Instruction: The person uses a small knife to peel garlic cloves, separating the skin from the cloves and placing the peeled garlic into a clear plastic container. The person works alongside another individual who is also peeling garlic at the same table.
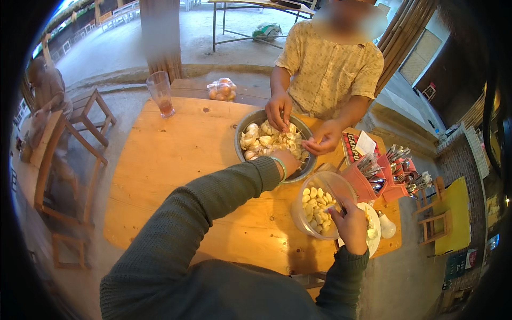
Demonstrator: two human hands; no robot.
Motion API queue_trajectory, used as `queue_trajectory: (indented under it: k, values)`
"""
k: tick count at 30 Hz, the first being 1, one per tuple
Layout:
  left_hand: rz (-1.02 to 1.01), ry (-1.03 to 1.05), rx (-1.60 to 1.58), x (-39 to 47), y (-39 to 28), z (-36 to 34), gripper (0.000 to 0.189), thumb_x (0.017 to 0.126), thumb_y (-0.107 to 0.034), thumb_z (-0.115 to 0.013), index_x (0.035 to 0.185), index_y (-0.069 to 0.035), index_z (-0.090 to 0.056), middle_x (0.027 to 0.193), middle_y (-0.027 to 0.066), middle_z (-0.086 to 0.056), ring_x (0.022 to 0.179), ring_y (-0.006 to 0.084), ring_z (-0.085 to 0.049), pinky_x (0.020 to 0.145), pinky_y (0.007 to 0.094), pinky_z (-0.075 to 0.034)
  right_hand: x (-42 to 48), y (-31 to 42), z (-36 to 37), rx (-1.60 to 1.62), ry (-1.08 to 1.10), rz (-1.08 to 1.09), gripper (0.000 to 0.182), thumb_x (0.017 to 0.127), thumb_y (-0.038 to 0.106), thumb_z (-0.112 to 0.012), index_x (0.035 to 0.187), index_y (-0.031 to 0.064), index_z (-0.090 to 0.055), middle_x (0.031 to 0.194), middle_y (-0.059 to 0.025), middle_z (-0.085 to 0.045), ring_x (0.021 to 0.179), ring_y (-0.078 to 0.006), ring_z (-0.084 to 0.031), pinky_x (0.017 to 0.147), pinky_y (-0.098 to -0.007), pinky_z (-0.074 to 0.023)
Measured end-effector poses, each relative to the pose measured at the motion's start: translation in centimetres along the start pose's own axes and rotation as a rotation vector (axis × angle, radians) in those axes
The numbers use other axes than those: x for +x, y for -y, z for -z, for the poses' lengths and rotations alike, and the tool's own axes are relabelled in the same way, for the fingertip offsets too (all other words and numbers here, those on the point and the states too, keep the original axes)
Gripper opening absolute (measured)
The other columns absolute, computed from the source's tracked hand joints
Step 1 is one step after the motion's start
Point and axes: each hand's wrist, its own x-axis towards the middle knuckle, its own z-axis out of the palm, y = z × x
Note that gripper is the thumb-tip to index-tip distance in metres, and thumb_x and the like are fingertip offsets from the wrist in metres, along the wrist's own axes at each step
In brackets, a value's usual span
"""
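Note:
My left hand [289, 161], with a pale green bangle at its wrist, reaches into a grey metal basin [240, 150] of unpeeled garlic [266, 140]; its fingertips are hidden among the bulbs. Over the right side of a clear plastic tub [298, 218] is my right hand [349, 224], its fingers closed around what looks like a small knife, mostly hidden. Peeled garlic cloves [318, 206] lie in the tub. Beside the tub, partly under my right hand, is a white plate [374, 240] with garlic pieces on it.
Across the wooden table [172, 160], another person's two hands work at the basin. Red cutlery holders [366, 182] stand right of it, and a white light bulb [387, 228] lies near the plate. A tall glass [164, 98] stands at the far left edge. A bag of onions [222, 90] sits beyond.

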Motion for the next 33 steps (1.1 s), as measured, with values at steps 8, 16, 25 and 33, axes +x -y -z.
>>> queue_trajectory:
  k: [8, 16, 25, 33]
  values:
    - [-0.007, -0.006, -0.084, -0.2, 1.5, -0.1, 0.043, 0.076, -0.025, -0.063, 0.114, -0.006, -0.052, 0.105, 0.013, -0.057, 0.096, 0.0268, -0.058, 0.078, 0.0364, -0.048, -0.1, -0.5, -1.1, 0.176, -0.078, 0.093, 0.03, 0.076, 0.009, -0.064, 0.104, 0.0009, -0.059, 0.064, -0.0146, -0.056, 0.052, -0.022, -0.053, 0.052, -0.0312, -0.0424]
    - [0.019, -0.202, -0.477, -2.4, 2.7, -0.1, 0.046, 0.074, -0.022, -0.062, 0.115, -0.003, -0.051, 0.102, 0.0196, -0.058, 0.095, 0.0318, -0.057, 0.081, 0.0389, -0.046, -2.4, 5.2, -2.1, 1.122, 0.311, -0.197, 0.031, 0.09, 0.019, -0.05, 0.114, 0.0002, -0.052, 0.064, 0.0019, -0.045, 0.046, -0.0051, -0.038, 0.04, -0.0183, -0.0293]
    - [0.014, -0.463, -0.992, -2.0, 3.8, -3.9, 0.041, 0.082, -0.018, -0.051, 0.116, 0.002, -0.044, 0.086, 0.0181, -0.06, 0.074, 0.027, -0.062, 0.064, 0.036, -0.05, 0.8, 6.4, -14.8, 1.104, -0.07, -0.063, 0.04, 0.091, 0.011, -0.042, 0.128, -0.0004, -0.035, 0.072, 0.0005, -0.045, 0.054, -0.0047, -0.039, 0.047, -0.0181, -0.0332]
    - [-0.028, -0.184, -1.946, -1.7, 5.9, -3.8, 0.042, 0.084, -0.02, -0.059, 0.113, 0.006, -0.045, 0.081, 0.0082, -0.057, 0.062, 0.0131, -0.058, 0.054, 0.0228, -0.049, 3.7, 7.0, -16.1, 1.131, -0.2, -0.17, 0.041, 0.089, 0.01, -0.046, 0.128, 0.0031, -0.037, 0.073, -0.0008, -0.048, 0.054, -0.0053, -0.04, 0.048, -0.0201, -0.0348]
